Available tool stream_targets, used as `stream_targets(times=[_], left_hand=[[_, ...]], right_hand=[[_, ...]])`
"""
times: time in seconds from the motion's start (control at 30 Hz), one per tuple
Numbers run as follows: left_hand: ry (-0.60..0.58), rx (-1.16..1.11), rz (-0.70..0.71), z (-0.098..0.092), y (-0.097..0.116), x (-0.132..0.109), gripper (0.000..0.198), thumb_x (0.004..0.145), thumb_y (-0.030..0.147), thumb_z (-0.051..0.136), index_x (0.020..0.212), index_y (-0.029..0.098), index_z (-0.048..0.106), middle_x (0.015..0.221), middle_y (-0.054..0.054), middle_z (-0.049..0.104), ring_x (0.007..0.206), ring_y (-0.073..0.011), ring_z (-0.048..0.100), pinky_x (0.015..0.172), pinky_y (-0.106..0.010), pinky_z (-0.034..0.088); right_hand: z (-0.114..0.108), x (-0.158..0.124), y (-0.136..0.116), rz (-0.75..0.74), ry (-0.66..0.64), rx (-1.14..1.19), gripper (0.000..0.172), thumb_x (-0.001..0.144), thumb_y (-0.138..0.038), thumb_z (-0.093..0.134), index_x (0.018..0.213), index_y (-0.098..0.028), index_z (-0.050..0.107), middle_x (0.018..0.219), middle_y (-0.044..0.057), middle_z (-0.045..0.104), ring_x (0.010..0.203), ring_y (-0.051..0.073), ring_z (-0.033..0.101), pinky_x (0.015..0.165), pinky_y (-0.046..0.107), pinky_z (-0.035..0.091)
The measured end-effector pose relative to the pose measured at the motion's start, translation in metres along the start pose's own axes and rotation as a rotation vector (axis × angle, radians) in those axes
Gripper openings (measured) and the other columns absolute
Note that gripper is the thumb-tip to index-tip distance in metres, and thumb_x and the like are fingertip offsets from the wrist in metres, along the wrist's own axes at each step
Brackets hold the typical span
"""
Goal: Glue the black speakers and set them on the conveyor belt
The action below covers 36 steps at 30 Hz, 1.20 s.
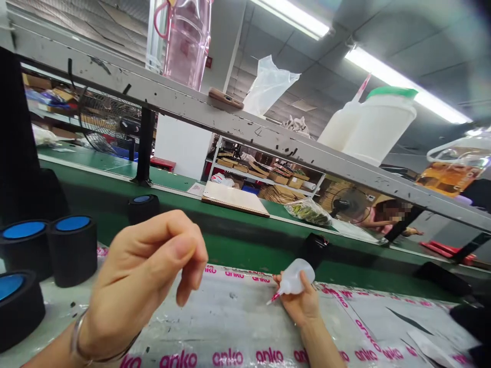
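Observation:
My left hand (pixel 148 278), with a bracelet at the wrist, is raised over the left part of the covered bench. Its fingers are curled and pressed together, and nothing shows in them. Farther right, my right hand (pixel 305 306) grips a translucent white squeeze bottle (pixel 297 276). The bottle is tilted, its pinkish-red nozzle pointing down and left above the bench. Beside my left hand stand black foam cylinders with blue tops, one of them (pixel 72 255) nearest to it.
Plastic film printed in pink covers the bench (pixel 230 327). A grey shelf (pixel 253 133) crosses above, bearing a pink jug (pixel 187 46), a phone (pixel 226 98) and a white tub (pixel 379 128). Behind lie a board (pixel 233 198) and a bag (pixel 309 211). Another person (pixel 383 217) sits far right.

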<state>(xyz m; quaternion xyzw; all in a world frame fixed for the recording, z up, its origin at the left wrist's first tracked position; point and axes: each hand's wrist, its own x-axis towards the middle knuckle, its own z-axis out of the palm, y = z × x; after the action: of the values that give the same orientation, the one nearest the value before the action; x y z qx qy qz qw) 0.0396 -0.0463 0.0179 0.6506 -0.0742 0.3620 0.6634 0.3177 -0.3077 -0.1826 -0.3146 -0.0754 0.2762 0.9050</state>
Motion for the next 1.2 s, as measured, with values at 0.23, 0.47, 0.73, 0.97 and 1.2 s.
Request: stream_targets(times=[0.23, 0.47, 0.73, 0.97, 1.2], left_hand=[[-0.215, 0.233, -0.200, 0.036, -0.073, 0.030, 0.028, 0.085, 0.044, 0.053, 0.092, 0.018, 0.058, 0.063, 0.003, 0.056, 0.044, -0.0052, 0.046, 0.043, -0.020, 0.040], [-0.399, 0.623, -0.449, 0.098, -0.201, 0.077, 0.023, 0.082, 0.037, 0.054, 0.090, 0.015, 0.057, 0.079, 0.000, 0.059, 0.050, -0.0073, 0.052, 0.049, -0.024, 0.042], [-0.615, 0.745, -0.417, 0.190, -0.315, 0.127, 0.041, 0.088, 0.039, 0.056, 0.121, 0.015, 0.052, 0.119, -0.010, 0.057, 0.106, -0.0202, 0.057, 0.091, -0.044, 0.050], [-0.677, 0.654, -0.357, 0.284, -0.353, 0.158, 0.048, 0.087, 0.038, 0.056, 0.129, 0.017, 0.047, 0.134, -0.012, 0.048, 0.120, -0.0251, 0.050, 0.100, -0.051, 0.045], [-0.607, 0.622, -0.437, 0.323, -0.356, 0.146, 0.048, 0.085, 0.042, 0.058, 0.124, 0.015, 0.051, 0.125, -0.009, 0.054, 0.111, -0.0252, 0.055, 0.093, -0.045, 0.050]], right_hand=[[-0.029, 0.003, 0.010, -0.112, -0.625, -0.018, 0.055, 0.112, -0.049, 0.078, 0.118, 0.001, 0.054, 0.105, 0.014, 0.032, 0.107, 0.028, 0.032, 0.101, 0.037, 0.035], [-0.010, -0.002, 0.004, -0.160, -0.762, 0.046, 0.053, 0.119, -0.051, 0.069, 0.120, 0.001, 0.057, 0.102, 0.013, 0.034, 0.108, 0.026, 0.032, 0.106, 0.037, 0.027], [0.005, -0.011, -0.002, -0.250, -0.800, 0.113, 0.054, 0.116, -0.054, 0.072, 0.119, -0.001, 0.061, 0.098, 0.012, 0.035, 0.108, 0.026, 0.032, 0.107, 0.038, 0.023], [0.002, -0.008, -0.004, -0.300, -0.730, 0.144, 0.054, 0.113, -0.054, 0.077, 0.118, -0.002, 0.061, 0.099, 0.012, 0.035, 0.107, 0.027, 0.032, 0.107, 0.038, 0.023], [0.001, -0.006, 0.002, -0.289, -0.699, 0.107, 0.056, 0.113, -0.054, 0.076, 0.114, 0.000, 0.061, 0.098, 0.013, 0.035, 0.106, 0.027, 0.034, 0.106, 0.040, 0.025]])
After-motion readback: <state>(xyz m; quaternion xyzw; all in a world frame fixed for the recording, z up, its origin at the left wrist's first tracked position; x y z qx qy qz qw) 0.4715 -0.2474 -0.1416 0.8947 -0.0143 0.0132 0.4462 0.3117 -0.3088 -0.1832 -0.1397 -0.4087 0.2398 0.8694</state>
